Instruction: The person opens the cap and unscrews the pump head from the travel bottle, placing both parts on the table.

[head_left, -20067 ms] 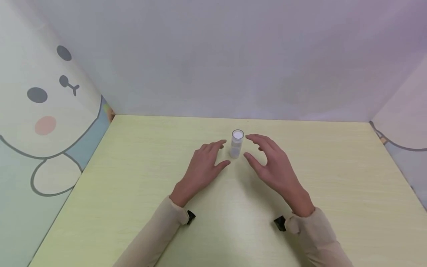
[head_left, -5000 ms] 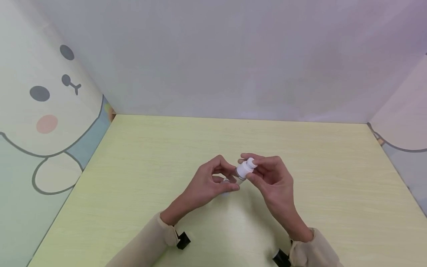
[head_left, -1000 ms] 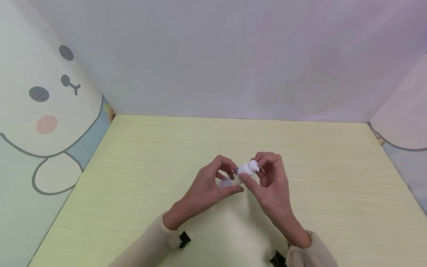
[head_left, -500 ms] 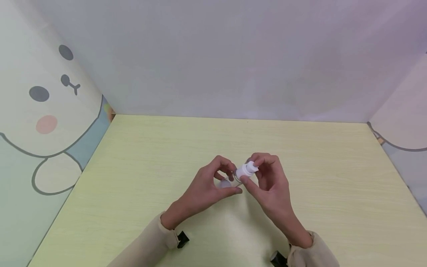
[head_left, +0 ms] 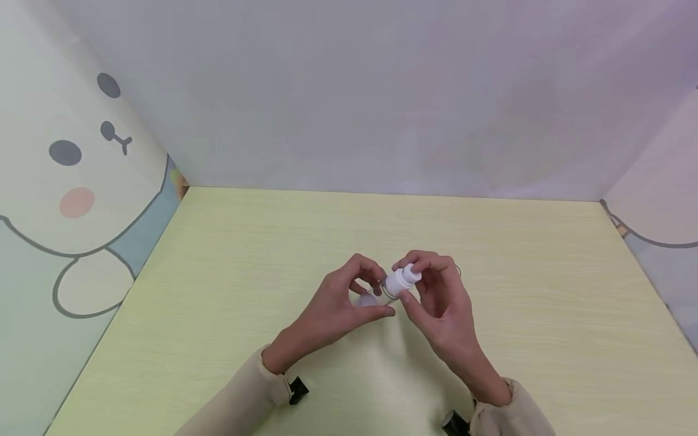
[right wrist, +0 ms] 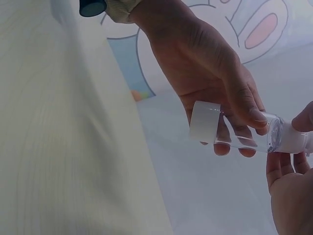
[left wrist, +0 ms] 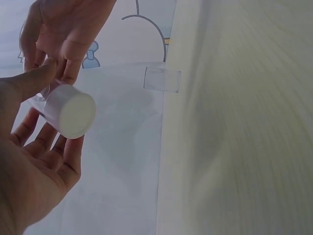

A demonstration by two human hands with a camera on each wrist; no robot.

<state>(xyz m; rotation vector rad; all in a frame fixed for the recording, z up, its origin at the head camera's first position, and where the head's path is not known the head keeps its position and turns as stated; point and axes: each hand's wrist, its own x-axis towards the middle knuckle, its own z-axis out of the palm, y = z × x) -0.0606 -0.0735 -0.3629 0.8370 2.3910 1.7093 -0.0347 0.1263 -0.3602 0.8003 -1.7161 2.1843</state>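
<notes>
A clear pump bottle (right wrist: 239, 142) with a white base (left wrist: 77, 115) and a white pump head (head_left: 405, 277) is held tilted above the table, its pump end toward the right. My left hand (head_left: 337, 301) grips the transparent body between thumb and fingers. At the other end, my right hand (head_left: 444, 303) pinches the white collar and pump with its thumb and fingertips. In the left wrist view the right hand shows behind the bottle, and the pump is hidden there. A thin curved edge lies behind the right hand's knuckles in the head view; I cannot tell what it is.
The pale wooden table (head_left: 262, 242) extends around both hands. A light grey wall (head_left: 382, 97) stands at its back, with cartoon-printed panels (head_left: 76, 254) at the sides. Dark wrist devices (head_left: 298, 390) sit at the sleeves.
Twenty seconds ago the bottle stood upright on the table between open hands; now both hold it tilted. Over the last second, my right thumb and fingers have shifted slightly around the pump.
</notes>
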